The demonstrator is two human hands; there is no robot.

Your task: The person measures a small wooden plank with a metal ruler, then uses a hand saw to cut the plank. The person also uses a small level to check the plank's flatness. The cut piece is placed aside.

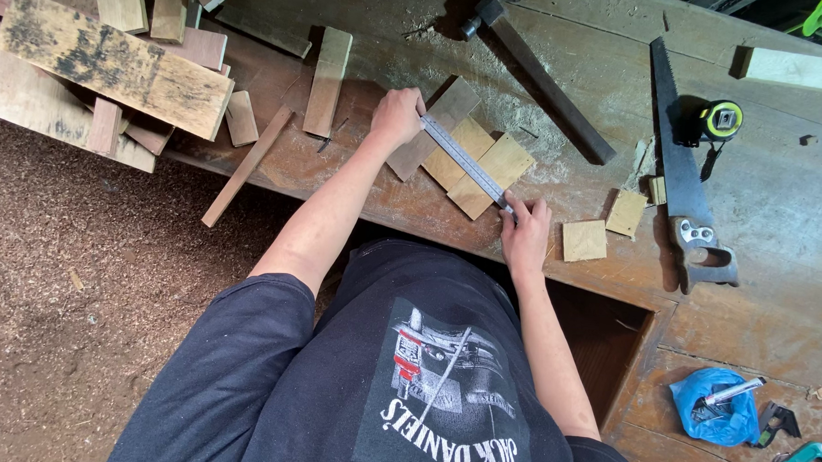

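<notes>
A metal ruler [464, 159] lies diagonally across two light wooden pieces [490, 174] and a darker wood strip [434, 126] on the workbench [781, 210]. My left hand [398, 115] presses down on the ruler's far end. At the ruler's near end rests my right hand [525, 231], fingertips pinched as if on a thin marker; I cannot make out what it holds.
A hammer [538, 70] lies behind the pieces and a handsaw [686, 178] to the right, beside a tape measure [721, 120]. Two small wood squares [605, 228] sit near the saw. Scrap boards [113, 61] pile up at left. A blue bag [716, 406] and clamps lie lower right.
</notes>
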